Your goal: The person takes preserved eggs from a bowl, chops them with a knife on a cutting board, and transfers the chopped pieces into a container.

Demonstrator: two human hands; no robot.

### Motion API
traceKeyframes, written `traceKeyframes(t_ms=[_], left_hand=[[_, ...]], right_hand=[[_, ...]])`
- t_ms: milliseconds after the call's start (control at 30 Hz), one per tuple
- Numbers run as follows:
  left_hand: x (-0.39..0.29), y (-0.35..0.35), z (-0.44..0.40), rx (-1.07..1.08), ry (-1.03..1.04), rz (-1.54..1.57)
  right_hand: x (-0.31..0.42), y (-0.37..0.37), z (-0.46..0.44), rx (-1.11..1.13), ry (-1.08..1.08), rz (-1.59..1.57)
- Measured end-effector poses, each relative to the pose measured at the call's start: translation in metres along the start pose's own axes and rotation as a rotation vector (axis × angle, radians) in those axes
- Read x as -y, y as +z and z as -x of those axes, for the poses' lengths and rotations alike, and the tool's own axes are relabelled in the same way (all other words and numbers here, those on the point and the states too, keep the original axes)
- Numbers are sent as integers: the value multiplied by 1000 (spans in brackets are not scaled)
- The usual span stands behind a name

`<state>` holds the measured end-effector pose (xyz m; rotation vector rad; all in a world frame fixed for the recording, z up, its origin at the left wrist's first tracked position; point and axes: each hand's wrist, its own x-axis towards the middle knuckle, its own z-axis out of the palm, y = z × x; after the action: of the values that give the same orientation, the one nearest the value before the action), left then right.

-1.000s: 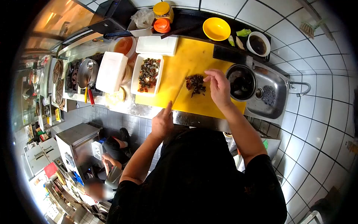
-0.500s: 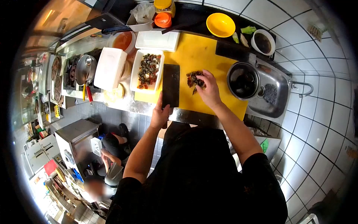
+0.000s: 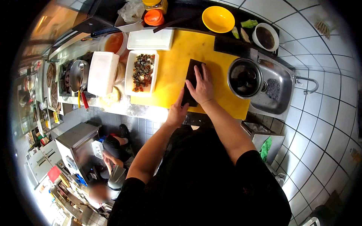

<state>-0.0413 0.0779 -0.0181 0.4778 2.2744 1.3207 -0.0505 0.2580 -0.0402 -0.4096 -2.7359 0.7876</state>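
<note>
My left hand (image 3: 177,113) grips a cleaver by its handle, index finger stretched along the edge of the dark blade (image 3: 192,67). The blade is over the yellow cutting board (image 3: 222,84). My right hand (image 3: 203,88) rests on the blade with fingers spread. No chopped pieces show on the board; anything beneath the blade or palm is hidden. Left of the blade, a white container (image 3: 154,87) holds many dark and amber chopped pieces (image 3: 143,69), which look like preserved egg.
A metal pot (image 3: 230,77) stands by the sink (image 3: 288,98) on the right. White lids and boxes (image 3: 103,71), a wok (image 3: 80,73) and a stove are left. A yellow bowl (image 3: 218,19) and a white bowl (image 3: 277,41) sit behind. Another person (image 3: 117,175) is at lower left.
The cleaver has moved right, to where the chopped pieces lay, and those pieces are out of sight. My right hand has gone from the pieces to the blade.
</note>
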Motion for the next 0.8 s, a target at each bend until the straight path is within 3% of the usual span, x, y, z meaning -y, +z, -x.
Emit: traceKeyframes(t_ms=[100, 133, 267, 367, 467, 567, 600, 800], left_hand=[[-8, 16, -5, -7, 98, -46], [-14, 19, -5, 22, 36, 26], [-21, 12, -1, -18, 132, 27], [-34, -17, 16, -141, 169, -6], [-42, -59, 38, -230, 4, 120], [-47, -101, 49, -403, -54, -54], [-47, -113, 47, -484, 24, -141], [-36, -162, 29, -624, 48, -284]], right_hand=[[-7, 10, 3, -108, 42, -64], [-8, 12, 3, -182, 25, -133], [-6, 11, 2, -174, -1, -95], [40, -4, -10, -170, -95, -194], [99, 2, -34, -151, -266, -316], [160, 19, -58, -138, -397, -518], [176, 28, -66, -136, -425, -547], [220, 87, -97, -189, -315, -585]])
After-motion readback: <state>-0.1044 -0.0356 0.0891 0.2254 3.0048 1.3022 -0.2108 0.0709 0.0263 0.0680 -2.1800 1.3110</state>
